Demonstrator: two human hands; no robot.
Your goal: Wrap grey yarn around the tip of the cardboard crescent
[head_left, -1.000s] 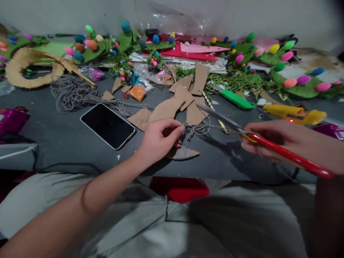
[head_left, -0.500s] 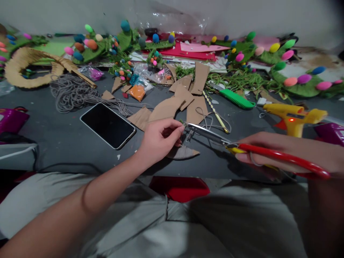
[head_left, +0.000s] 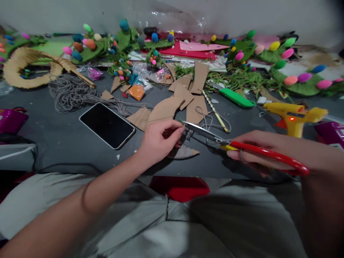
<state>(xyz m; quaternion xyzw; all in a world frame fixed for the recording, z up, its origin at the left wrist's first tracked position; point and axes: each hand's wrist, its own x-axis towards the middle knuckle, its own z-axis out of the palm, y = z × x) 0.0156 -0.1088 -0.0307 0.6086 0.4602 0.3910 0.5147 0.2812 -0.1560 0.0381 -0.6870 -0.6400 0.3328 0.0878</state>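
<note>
Apparently, in the head view, trimming is in hand: the left hand (head_left: 161, 138) pinches fingertips together, seemingly on grey cord (head_left: 189, 134) mid-table, and the right hand (head_left: 264, 139) grips scissors (head_left: 249, 148). Cutting calls for aiming clear of skin. Farther off, a clear packet (head_left: 137, 92) holds something orange.

Dim, soft view (top right corner black), glints on plastic (head_left: 185, 22)

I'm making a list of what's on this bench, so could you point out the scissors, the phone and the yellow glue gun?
Scissors (head_left: 258, 148): head view, on the red handle.
Phone (head_left: 107, 126): head view, on the dark screen.
Yellow glue gun (head_left: 295, 125): head view, where grip meets barrel.
</note>
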